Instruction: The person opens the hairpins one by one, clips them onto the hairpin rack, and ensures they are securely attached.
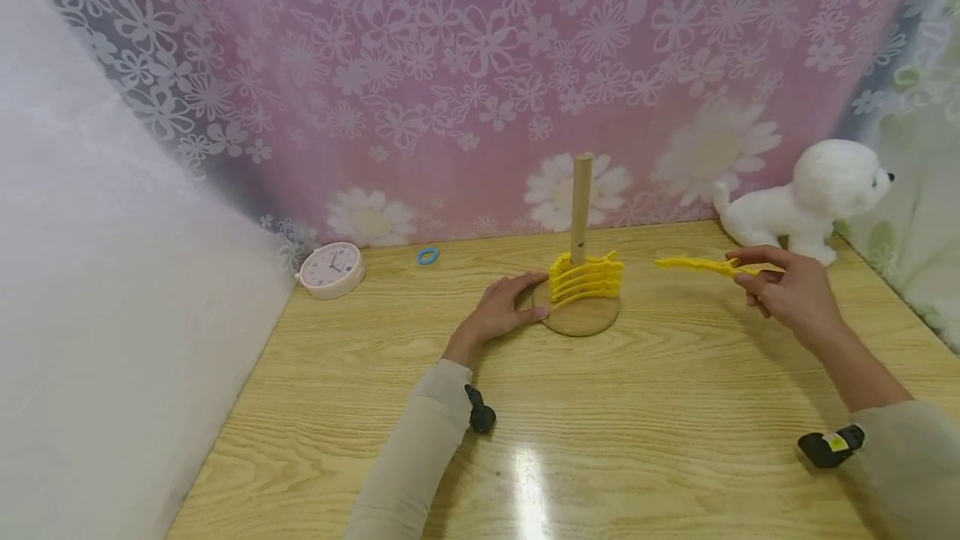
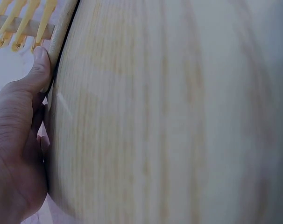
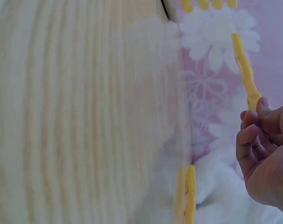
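A round wooden base (image 1: 581, 322) carries an upright wooden rod (image 1: 581, 207). Several curved yellow plastic pieces (image 1: 588, 280) are stacked round the rod's foot. My left hand (image 1: 501, 308) holds the left edge of the base; its thumb shows against the rim in the left wrist view, while the fingers are partly hidden. Off to the right, above the table, my right hand (image 1: 791, 290) pinches one end of a slim, wavy yellow plastic strip (image 1: 693, 263), whose free end points at the stack. Another yellow piece (image 3: 190, 196) lies on the table in the right wrist view.
A pink round clock (image 1: 330, 269) stands at the back left, with a small blue ring (image 1: 427, 256) to its right. At the back right sits a white plush dog (image 1: 817, 198), close behind my right hand. A flowered pink curtain (image 1: 450, 107) closes off the back.
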`<state>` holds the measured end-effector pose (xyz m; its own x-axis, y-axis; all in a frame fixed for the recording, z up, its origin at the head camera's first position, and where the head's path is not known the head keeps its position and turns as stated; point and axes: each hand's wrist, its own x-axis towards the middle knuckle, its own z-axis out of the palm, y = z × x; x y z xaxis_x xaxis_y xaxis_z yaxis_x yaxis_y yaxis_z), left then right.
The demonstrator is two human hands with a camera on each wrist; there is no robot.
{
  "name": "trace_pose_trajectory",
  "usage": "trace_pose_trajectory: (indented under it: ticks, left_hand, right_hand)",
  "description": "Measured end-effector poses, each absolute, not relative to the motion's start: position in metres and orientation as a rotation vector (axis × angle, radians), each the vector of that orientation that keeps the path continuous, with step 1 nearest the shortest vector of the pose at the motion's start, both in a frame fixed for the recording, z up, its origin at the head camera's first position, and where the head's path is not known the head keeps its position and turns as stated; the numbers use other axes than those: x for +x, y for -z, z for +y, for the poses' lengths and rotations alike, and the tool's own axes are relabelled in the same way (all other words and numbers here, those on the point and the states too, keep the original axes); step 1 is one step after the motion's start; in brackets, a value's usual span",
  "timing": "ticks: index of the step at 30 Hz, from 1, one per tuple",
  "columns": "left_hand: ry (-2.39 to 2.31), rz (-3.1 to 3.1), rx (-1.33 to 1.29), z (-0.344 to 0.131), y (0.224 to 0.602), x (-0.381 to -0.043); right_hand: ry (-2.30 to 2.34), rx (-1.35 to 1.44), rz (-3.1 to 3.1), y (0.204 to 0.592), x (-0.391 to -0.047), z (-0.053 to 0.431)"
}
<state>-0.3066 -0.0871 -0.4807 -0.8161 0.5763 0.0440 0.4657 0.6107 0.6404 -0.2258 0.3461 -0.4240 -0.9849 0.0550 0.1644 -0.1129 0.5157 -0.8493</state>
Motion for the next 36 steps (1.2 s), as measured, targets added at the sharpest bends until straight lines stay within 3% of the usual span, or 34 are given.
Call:
trace_pose_trajectory:
  ticks: [15, 36]
  left_hand:
    - [-0.977, 2.673, 0.879, -0.088, 0.482, -0.308]
    - [-0.963, 2.676, 0.872, -0.087, 0.480, -0.307]
  right_hand:
    - [-1.261, 0.122, -2.504, 0.400, -0.240, 0.293]
    - [-1.226, 0.167, -2.436, 0.398, -0.262, 0.235]
